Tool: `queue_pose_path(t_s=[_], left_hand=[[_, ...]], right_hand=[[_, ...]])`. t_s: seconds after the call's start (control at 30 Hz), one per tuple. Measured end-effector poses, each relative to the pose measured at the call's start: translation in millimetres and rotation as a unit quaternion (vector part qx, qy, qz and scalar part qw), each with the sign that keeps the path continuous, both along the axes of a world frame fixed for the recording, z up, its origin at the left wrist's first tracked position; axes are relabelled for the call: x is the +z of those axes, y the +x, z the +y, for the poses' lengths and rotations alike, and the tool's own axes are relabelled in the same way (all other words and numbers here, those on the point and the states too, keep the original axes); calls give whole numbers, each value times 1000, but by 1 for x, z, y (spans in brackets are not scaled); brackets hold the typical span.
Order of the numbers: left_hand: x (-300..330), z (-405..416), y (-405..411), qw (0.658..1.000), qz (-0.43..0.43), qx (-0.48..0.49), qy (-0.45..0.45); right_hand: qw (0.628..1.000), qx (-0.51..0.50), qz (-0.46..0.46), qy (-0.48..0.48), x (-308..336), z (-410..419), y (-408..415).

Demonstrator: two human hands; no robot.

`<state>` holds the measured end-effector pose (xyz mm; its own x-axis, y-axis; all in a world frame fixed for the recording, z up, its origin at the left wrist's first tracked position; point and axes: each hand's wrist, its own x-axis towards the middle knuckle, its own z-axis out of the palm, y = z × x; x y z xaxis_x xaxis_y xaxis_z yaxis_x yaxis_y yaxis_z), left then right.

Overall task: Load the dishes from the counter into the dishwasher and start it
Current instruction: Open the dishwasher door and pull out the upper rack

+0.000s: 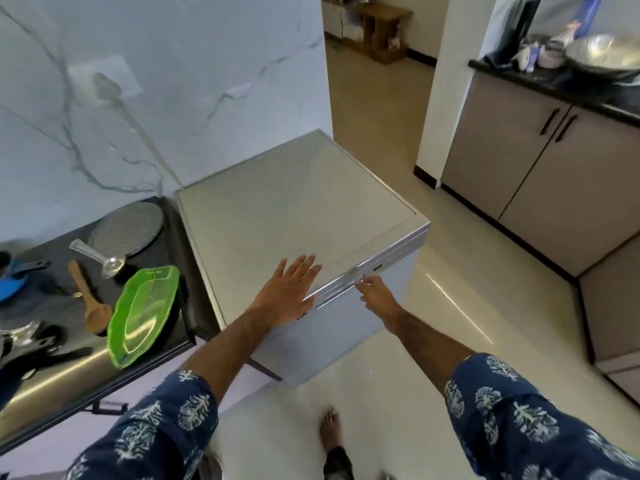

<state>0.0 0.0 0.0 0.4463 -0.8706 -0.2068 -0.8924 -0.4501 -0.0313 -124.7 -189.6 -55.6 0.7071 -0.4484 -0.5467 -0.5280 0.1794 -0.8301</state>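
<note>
Patterned blue sleeves (166, 420) frame both forearms at 6 o'clock. Left hand (289, 292): grip spread, palm flat on the front edge of the dishwasher (294, 209) top. Right hand (375, 296): fingers extended to the control strip (367, 275) along the door's upper edge; contact is probable, though motion blur prevents confirmation. No legible writing or brand marking is visible on the strip. Dishwasher: silver-grey, flat matte top, door closed, positioned at centre. At 9 o'clock, the dark table (52, 379) carries a green leaf-shaped tray (142, 317), wooden spoon (88, 299), steel ladle (97, 259) and round griddle (128, 228).
</note>
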Motion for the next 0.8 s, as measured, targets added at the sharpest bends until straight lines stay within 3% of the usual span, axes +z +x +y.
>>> queue_pose_path(t_s=[0.17, 0.37, 0.47, 0.63, 0.8], left_hand=[[-57, -8, 46, 997, 14, -67, 21], [-93, -6, 73, 990, 27, -134, -27], [-96, -5, 74, 988, 32, -138, -58], [-95, -3, 74, 986, 43, -144, -67], [-94, -2, 72, 985, 43, -146, -81]], right_hand=[[973, -134, 14, 185, -30, 17, 39], [891, -290, -34, 347, -57, 38, 68], [888, -284, -63, 357, -67, 45, 67], [918, -204, -83, 328, -76, 42, 65], [926, -198, -82, 310, -79, 46, 66]])
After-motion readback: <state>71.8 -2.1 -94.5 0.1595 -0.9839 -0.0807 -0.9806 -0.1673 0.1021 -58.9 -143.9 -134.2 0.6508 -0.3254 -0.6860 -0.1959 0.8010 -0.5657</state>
